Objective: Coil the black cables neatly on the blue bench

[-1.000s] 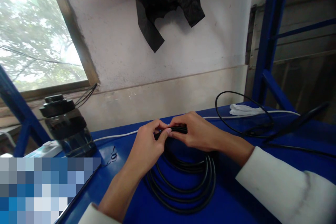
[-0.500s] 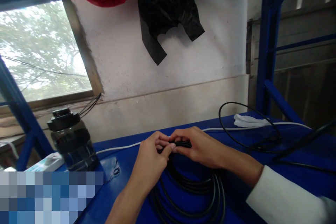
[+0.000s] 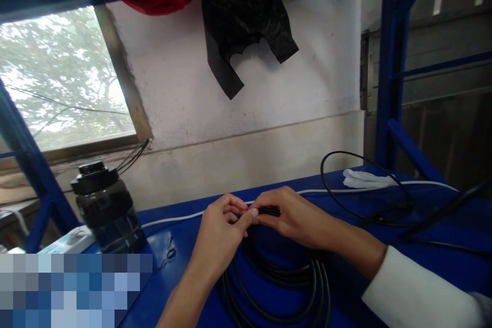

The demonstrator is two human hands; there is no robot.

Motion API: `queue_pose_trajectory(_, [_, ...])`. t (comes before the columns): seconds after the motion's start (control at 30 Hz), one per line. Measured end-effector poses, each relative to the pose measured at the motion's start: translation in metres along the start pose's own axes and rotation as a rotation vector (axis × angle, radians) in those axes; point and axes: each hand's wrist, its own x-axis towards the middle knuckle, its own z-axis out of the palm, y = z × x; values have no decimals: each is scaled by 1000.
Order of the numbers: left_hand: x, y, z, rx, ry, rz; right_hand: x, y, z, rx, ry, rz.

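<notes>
A coil of black cable (image 3: 277, 312) lies in several loops on the blue tabletop (image 3: 177, 287). At the coil's far side my right hand (image 3: 282, 215) is closed around the bundled strands, which show between its thumb and fingers. My left hand (image 3: 225, 225) meets it there, its thumb and fingertips pinched at the same bundle and touching the right fingertips. Whatever small thing may sit between the fingertips is hidden. The lower loops hang toward me, below both hands.
A dark water bottle (image 3: 109, 210) stands at left beside a white power strip (image 3: 71, 240). Small black ties (image 3: 171, 253) lie near it. A white cord (image 3: 172, 219) runs along the back. At right are a looped black cable (image 3: 326, 184) and crumpled white tissue (image 3: 365, 179). Blue posts (image 3: 394, 87) frame the table.
The hands keep almost the same grip on the cable coil, with only slight finger movement. The whole view has shifted a little.
</notes>
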Motion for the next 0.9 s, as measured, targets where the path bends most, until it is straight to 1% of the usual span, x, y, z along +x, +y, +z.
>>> queue_pose_trajectory(0.1, [-3, 5, 1, 30, -11, 12, 0, 0, 0, -19, 12, 10])
queue_pose_trajectory(0.23, [-5, 9, 0, 35, 1, -5, 1, 1, 1, 11, 39, 31])
queue_pose_trajectory(0.33, [-3, 9, -1, -24, -14, -26, 3, 5, -3, 64, 56, 81])
queue_pose_trajectory(0.47, [0, 8, 0, -146, -62, -83, 5, 16, -15, 166, 119, 164])
queue_pose_trajectory(0.5, [-1, 9, 0, -151, -40, -80, 4, 19, -19, 189, 135, 189])
queue_pose_trajectory(0.53, [-3, 11, -1, -129, 11, -50, 4, 21, -22, 209, 150, 215])
queue_pose_trajectory(0.57, [-6, 13, -2, -72, 82, 14, 4, 23, -25, 226, 164, 241])
queue_pose_trajectory(0.6, [-11, 16, -3, 11, 165, 110, 3, 25, -27, 241, 177, 265])
queue_pose_trajectory(0.63, [-17, 19, -4, 121, 237, 229, 3, 27, -28, 257, 187, 287])
queue_pose_trajectory(0.67, [-24, 20, -5, 245, 266, 359, 3, 28, -28, 271, 195, 308])
queue_pose_trajectory(0.7, [-31, 20, -5, 359, 258, 480, 2, 28, -28, 286, 197, 325])
queue_pose_trajectory(0.73, [-37, 19, -3, 455, 213, 596, 2, 29, -27, 301, 198, 335])
queue_pose_trajectory(0.8, [-44, 10, 6, 557, 112, 840, 3, 29, -25, 318, 203, 337])
queue_pose_trajectory(0.83, [-46, 3, 13, 559, 164, 944, 3, 29, -25, 320, 211, 333])
queue_pose_trajectory(0.87, [-46, -5, 21, 568, 239, 1042, 4, 30, -24, 319, 219, 329])
queue_pose_trajectory(0.9, [-45, -13, 29, 606, 254, 1096, 4, 30, -24, 317, 225, 326])
